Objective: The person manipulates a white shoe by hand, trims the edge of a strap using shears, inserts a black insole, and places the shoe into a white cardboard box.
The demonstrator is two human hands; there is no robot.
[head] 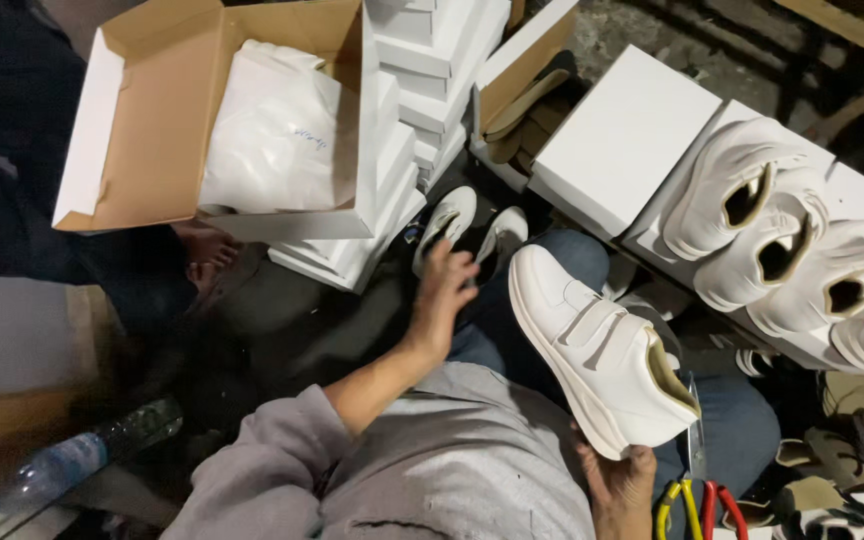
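My right hand (620, 485) holds a white strap shoe (592, 345) by its heel, toe pointing away over my lap. My left hand (444, 285) reaches forward and touches a second white shoe (449, 220) lying on the dark floor, beside another white shoe (500, 236). Its fingers curl over the shoe, but a firm grip is not clear. Grey sleeves cover both my arms.
An open cardboard box (142, 120) with white wrapping paper sits at top left on a stack of white boxes (407, 100). Several white shoes (762, 220) rest on white boxes (624, 135) at right. A plastic bottle (72, 460) lies at bottom left; red and yellow tool handles (697, 508) by my knee.
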